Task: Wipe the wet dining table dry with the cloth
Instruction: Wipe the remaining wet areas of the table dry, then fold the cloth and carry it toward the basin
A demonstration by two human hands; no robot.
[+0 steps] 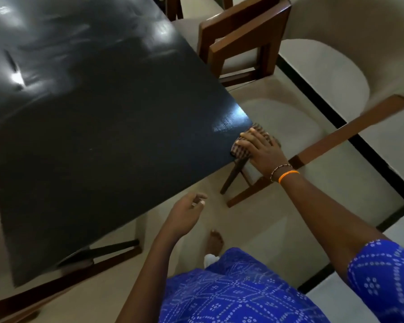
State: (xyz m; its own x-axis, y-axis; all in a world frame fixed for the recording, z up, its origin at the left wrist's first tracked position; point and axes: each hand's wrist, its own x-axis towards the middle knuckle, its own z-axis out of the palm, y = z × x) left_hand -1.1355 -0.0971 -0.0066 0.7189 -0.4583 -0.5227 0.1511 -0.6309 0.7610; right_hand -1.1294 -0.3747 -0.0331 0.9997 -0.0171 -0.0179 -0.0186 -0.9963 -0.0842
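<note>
Fingers (247, 136) of the right hand (264, 152) are spread flat and pressing down on the cloth (257, 134), and that is where all the action sits. Biggest thing first: the table (103, 136), a long dark slab running away up and to the left of those fingers, its far end streaked with shiny patches that look like water not yet wiped. To the right of the fingers stands a chair (313, 136) with a pale seat and wooden frame, close against the table's edge; a second chair (243, 43) sits further up that same side. Left hand (187, 213) hangs below and left of the fingers, off the near edge, loosely curled and holding nothing. Then the cloth itself, a small checked wad, bunched under the palm right on the table's corner, half of it poking out past the fingertips and partly over the edge. So the unwiped surface lies up-left from the fingers, along the table's long axis, and the right hand is the nearer one by far. Likely next call: push the cloth away from the corner, lengthwise. Risk is the wad slipping off the edge.
</note>
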